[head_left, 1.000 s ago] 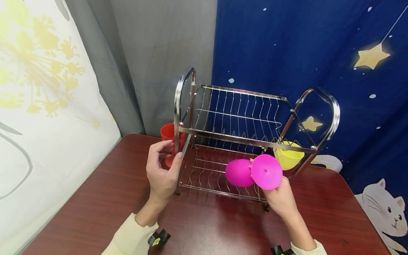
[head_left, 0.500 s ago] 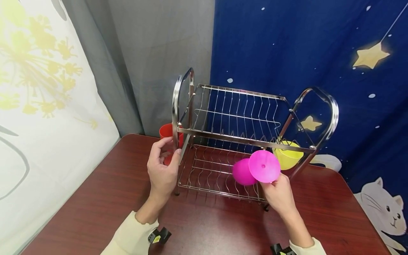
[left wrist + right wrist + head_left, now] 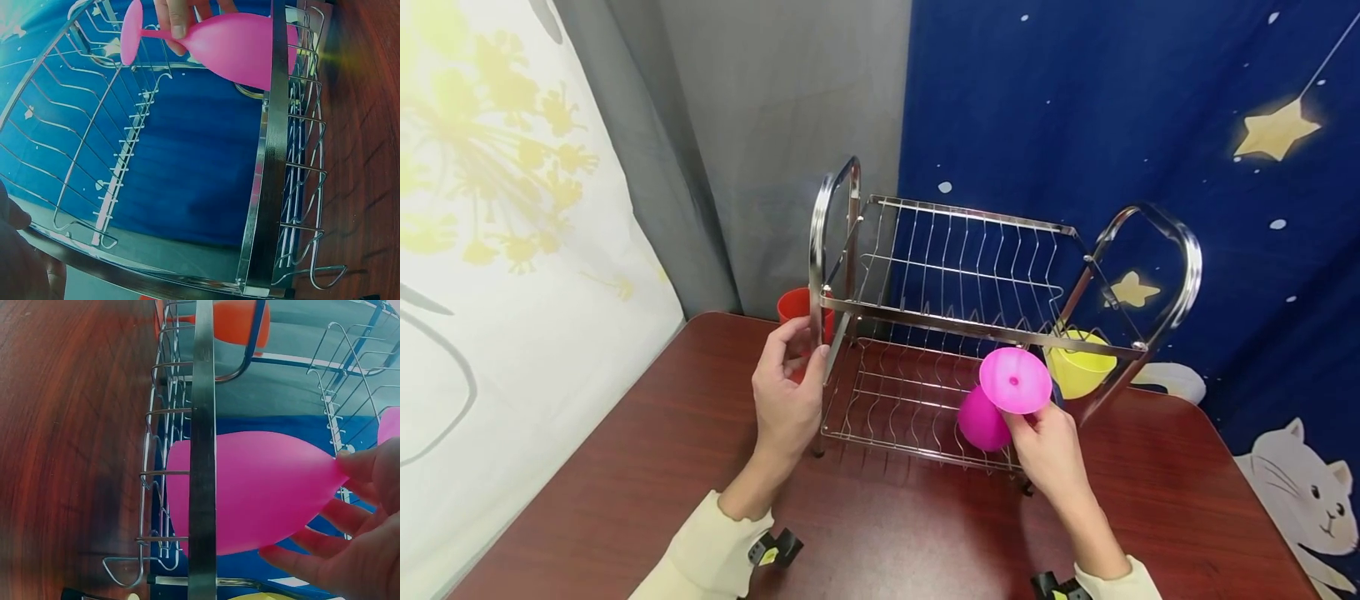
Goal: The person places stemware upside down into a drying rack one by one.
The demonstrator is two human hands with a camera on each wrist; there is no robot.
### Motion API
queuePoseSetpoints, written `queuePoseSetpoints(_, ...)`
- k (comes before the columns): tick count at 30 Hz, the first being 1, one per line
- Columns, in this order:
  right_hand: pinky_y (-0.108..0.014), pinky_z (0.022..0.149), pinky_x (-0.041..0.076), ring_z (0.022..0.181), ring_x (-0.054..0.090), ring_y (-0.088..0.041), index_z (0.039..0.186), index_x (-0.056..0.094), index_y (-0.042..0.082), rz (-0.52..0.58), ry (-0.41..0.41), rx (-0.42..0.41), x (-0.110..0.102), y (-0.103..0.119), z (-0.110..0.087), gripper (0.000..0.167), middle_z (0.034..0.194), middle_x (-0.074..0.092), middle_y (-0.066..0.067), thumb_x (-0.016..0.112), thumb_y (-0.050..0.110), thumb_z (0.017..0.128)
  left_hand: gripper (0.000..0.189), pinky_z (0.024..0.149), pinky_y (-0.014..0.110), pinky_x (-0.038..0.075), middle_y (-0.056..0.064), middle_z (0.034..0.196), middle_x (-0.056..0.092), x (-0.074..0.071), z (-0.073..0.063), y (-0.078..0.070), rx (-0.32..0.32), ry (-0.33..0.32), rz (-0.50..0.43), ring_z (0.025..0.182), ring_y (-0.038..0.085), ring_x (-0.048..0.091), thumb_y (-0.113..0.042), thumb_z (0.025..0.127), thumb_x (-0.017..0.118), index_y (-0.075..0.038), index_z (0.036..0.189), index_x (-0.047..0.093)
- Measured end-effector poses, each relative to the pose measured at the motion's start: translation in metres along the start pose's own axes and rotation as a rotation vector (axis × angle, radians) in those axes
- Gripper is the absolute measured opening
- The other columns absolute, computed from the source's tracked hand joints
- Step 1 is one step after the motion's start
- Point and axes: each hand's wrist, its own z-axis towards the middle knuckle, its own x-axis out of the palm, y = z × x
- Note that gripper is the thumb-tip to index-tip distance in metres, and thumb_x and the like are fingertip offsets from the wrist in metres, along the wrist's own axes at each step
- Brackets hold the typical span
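A pink plastic goblet point(image 3: 985, 421) hangs upside down over the right part of the lower tier of a two-tier metal dish rack point(image 3: 951, 321). My right hand point(image 3: 1054, 458) pinches it around the stem, just below its round foot. In the right wrist view the goblet's bowl point(image 3: 269, 487) lies behind the rack's front bar, its mouth right at the lower wires. My left hand point(image 3: 786, 400) grips the rack's left upright, thumb in front. Behind that upright stands a red goblet point(image 3: 797, 304), partly hidden by the hand and post.
A yellow cup point(image 3: 1081, 371) sits at the rack's right end, partly behind its frame. The rack stands on a reddish-brown wooden table point(image 3: 895, 533). Grey and dark blue curtains point(image 3: 1037, 100) hang close behind it.
My right hand has tipped the pink goblet from lying sideways to mouth down, its foot rising and its bowl swinging lower and to the right. The left hand stays at the rack's upright.
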Motion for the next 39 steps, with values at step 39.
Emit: queuePoseSetpoints(39,-0.062,0.098,0.041,0.118,0.055,-0.044,0.121,0.058,0.000,-0.125,0.092,0.122,0.010,-0.002,0.004,0.029,0.118,0.062,-0.025,0.052,0.019,0.100,0.035,0.073,0.013,0.054,0.025,0.098,0.064,-0.001,0.005,-0.032,0.044,0.005,0.091,0.087,0.027,0.061,0.016,0.080,0.066,0.013,0.114,0.059)
